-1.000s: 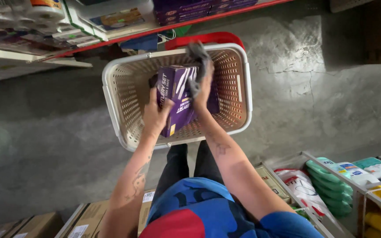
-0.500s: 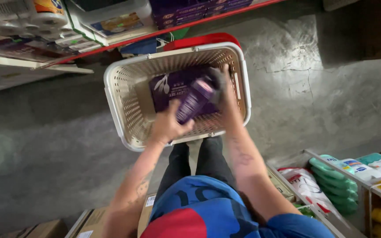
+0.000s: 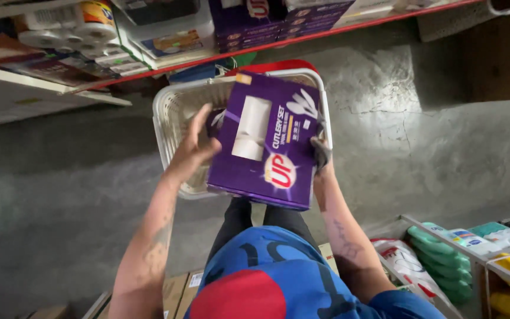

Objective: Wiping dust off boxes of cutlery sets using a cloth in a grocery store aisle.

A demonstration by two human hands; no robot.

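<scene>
A large flat purple cardboard box with a pale window panel (image 3: 265,142) is held up in the centre of the frame, tilted, above a cream woven plastic basket (image 3: 169,115) that stands on the grey concrete floor (image 3: 432,136). The box is gripped at its right edge by the right hand (image 3: 321,152), whose fingers are wrapped around that edge and largely hidden behind it. The left hand (image 3: 195,147) is seen at the box's left edge with fingers spread open; whether it touches the cardboard cannot be told. A second purple item (image 3: 215,121) is glimpsed inside the basket, behind the left hand. Along the upper edge, a red-edged shelf (image 3: 302,39) carries purple boxes (image 3: 278,18) and paper rolls (image 3: 69,29). At lower right, green packets (image 3: 444,260) are stacked in a rack.
</scene>
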